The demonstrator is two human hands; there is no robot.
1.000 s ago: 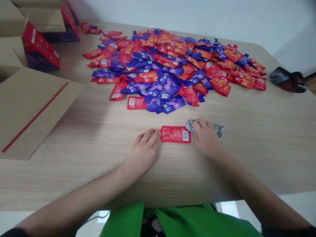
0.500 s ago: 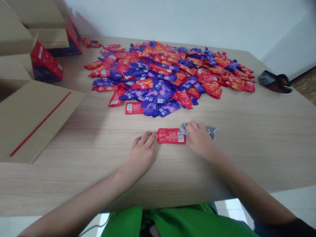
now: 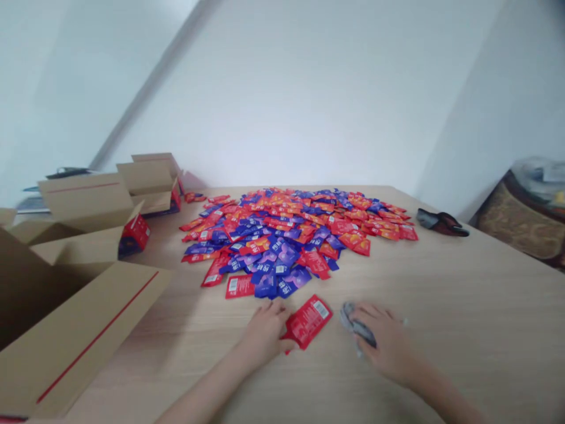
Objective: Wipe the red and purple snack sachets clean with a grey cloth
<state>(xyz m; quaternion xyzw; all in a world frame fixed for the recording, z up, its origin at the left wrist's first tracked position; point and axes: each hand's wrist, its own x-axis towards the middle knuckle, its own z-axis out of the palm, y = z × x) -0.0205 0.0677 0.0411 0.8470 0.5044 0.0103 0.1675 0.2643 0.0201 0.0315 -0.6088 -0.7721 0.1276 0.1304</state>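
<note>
My left hand [image 3: 266,333] pinches the left end of a red sachet [image 3: 309,321] and has it tilted up off the wooden table [image 3: 463,330]. The sachet shows its printed back with a barcode. My right hand [image 3: 385,344] rests on the table to the right, fingers curled over a small grey cloth [image 3: 353,321]. Just beyond both hands lies a wide heap of red and purple sachets [image 3: 291,235].
An open cardboard box [image 3: 66,318] with a red stripe stands at the left. More cartons [image 3: 110,200] and a red-purple retail box [image 3: 135,232] sit behind it. A dark object [image 3: 441,221] lies at the table's far right, near a brown seat [image 3: 521,224].
The view has tipped upward, showing the wall. My left hand has gripped the red sachet and lifted its right end, turning it askew. My right hand stays on the grey cloth.
</note>
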